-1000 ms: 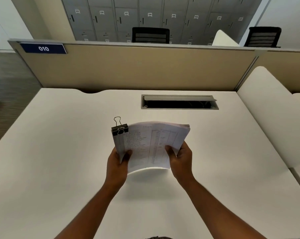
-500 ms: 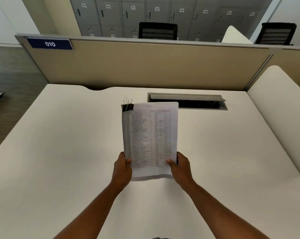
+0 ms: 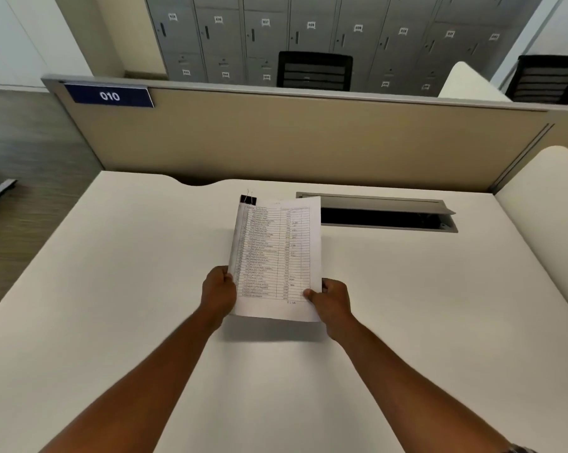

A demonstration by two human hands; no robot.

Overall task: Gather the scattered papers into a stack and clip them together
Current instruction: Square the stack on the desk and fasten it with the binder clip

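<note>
A stack of white papers [image 3: 276, 253] with a printed table on top hangs flat a little above the white desk [image 3: 112, 289], casting a shadow beneath its near edge. A black binder clip [image 3: 248, 200] with wire handles grips the stack's far left corner. My left hand [image 3: 218, 294] grips the near left edge of the stack. My right hand [image 3: 331, 300] pinches the near right corner, thumb on top of the page.
An open grey cable tray [image 3: 387, 212] is set into the desk just right of the papers' far end. A beige partition [image 3: 308, 138] with a blue "010" sign [image 3: 109, 96] closes off the back. A white side divider [image 3: 544, 204] stands at the right.
The stack went from bent and raised towards me to flat and stretched out away from me, lower over the desk. Both hands slid to its near corners.
</note>
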